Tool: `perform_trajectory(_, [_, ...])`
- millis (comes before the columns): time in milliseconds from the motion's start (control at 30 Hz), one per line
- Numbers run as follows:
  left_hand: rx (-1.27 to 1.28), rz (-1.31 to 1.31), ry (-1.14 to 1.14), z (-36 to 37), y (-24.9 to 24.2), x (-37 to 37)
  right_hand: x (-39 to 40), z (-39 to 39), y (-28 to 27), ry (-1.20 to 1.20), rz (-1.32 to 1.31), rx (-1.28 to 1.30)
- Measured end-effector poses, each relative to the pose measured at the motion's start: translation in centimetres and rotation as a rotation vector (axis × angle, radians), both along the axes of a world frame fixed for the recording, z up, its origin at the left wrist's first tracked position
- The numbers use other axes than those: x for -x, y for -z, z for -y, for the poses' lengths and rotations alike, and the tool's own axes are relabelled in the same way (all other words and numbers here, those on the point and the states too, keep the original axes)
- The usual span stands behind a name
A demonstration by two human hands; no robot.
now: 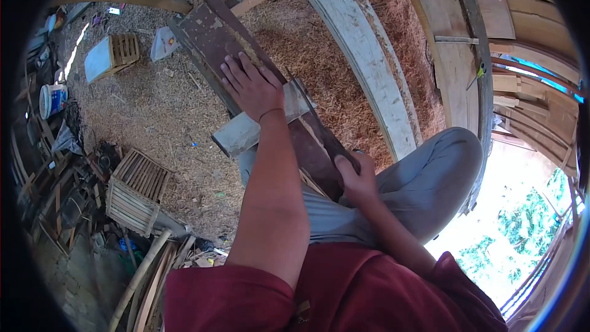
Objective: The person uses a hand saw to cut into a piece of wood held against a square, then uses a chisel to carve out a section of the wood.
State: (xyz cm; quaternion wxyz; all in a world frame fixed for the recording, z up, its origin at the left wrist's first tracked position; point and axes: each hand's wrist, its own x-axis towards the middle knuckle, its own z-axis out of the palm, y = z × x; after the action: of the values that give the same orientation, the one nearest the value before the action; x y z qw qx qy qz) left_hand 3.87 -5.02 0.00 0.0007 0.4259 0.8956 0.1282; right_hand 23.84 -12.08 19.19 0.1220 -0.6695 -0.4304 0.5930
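My left hand (255,89) lies flat with its fingers spread on a reddish-brown board (212,34), its heel by a short pale wood piece (239,134) that lies across the board. My right hand (357,179) is closed around the near end of a dark, long, narrow tool (326,135) that looks like a handsaw. The tool's far part meets the right end of the pale piece. My left forearm hides the middle of that piece. The brown board runs from the upper left down to my lap.
A curved whitish beam (362,55) arches to the right of the board. Slatted wooden crates (138,190) and a white bucket (53,101) stand at left on ground strewn with shavings. My bent knee (455,147) is at right. A green-handled tool (480,71) hangs on the right-hand timber.
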Motion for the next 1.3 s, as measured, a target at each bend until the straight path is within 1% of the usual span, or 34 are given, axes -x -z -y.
perform_trajectory(33, [0.0, 0.0, -0.001, -0.1, 0.0, 0.0, 0.3, -0.1, 0.8, -0.029, 0.018, -0.054])
perform_trajectory(133, [0.006, -0.004, -0.004, -0.1, -0.1, 0.1, 1.2, -2.1, 3.8, -0.028, 0.048, 0.136])
perform_trajectory(167, [-0.001, -0.006, -0.007, -0.4, 0.0, 0.2, 0.7, -1.6, 3.9, -0.006, -0.003, 0.11])
perform_trajectory(267, [0.003, 0.013, 0.007, 0.0, 0.2, 0.1, -1.4, 1.3, 0.5, 0.104, -0.122, 0.161])
perform_trajectory(367, [0.014, 0.016, -0.001, 0.0, 0.1, 0.2, -0.8, 0.8, 2.1, 0.085, -0.094, 0.105])
perform_trajectory(467, [0.009, 0.021, 0.003, 0.2, 0.1, 0.0, 0.8, -1.3, 4.9, 0.024, 0.007, 0.168])
perform_trajectory(567, [-0.002, 0.017, 0.007, 0.2, 0.2, 0.2, 0.2, 0.4, 2.3, 0.143, -0.127, 0.154])
perform_trajectory(667, [0.005, 0.006, 0.007, 0.2, 0.2, 0.1, -1.7, 0.6, 1.6, 0.173, -0.11, 0.328])
perform_trajectory(767, [0.0, 0.013, 0.008, -0.2, 0.0, 0.2, 1.5, -1.4, 3.0, -0.057, 0.164, -0.039])
perform_trajectory(867, [-0.019, 0.031, 0.01, -0.2, 0.0, 0.0, 1.1, -1.9, 2.5, 0.028, -0.026, 0.105])
perform_trajectory(900, [-0.02, 0.036, 0.012, 0.1, 0.0, 0.1, 0.6, -0.7, 1.3, 0.048, 0.002, 0.114])
perform_trajectory(967, [-0.009, 0.034, 0.016, 0.2, 0.0, 0.1, -1.9, 1.1, 1.1, 0.117, -0.068, 0.251])
perform_trajectory(1033, [-0.013, 0.029, 0.006, -0.1, 0.0, 0.2, -1.3, 0.5, 1.2, 0.101, -0.07, 0.218])
perform_trajectory(1100, [-0.016, 0.031, 0.009, 0.1, 0.0, 0.1, 0.9, -0.1, 2.3, 0.027, 0.006, 0.027])
perform_trajectory(1200, [-0.012, 0.032, 0.011, 0.2, 0.1, 0.1, 0.1, -0.7, 2.7, 0.06, -0.02, 0.106])
perform_trajectory(1300, [-0.018, 0.024, 0.012, 0.1, 0.1, 0.0, -1.5, 1.0, -1.6, 0.036, -0.053, 0.18])
